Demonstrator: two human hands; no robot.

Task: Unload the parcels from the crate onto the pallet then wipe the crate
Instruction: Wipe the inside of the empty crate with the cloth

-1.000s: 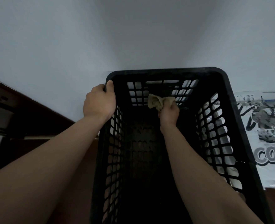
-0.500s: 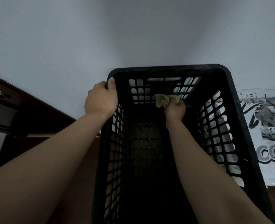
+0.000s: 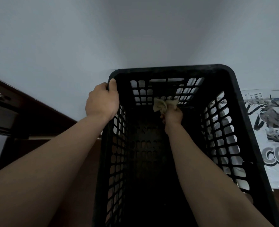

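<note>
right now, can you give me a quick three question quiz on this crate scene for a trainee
1. True or false: the left hand grips the rim of the crate.
2. What does the right hand hold? A) cloth B) parcel C) brush
3. Fill in: the cloth is held at the crate's ____ end wall, seen from the person.

Key: 1 true; 2 A; 3 far.
</note>
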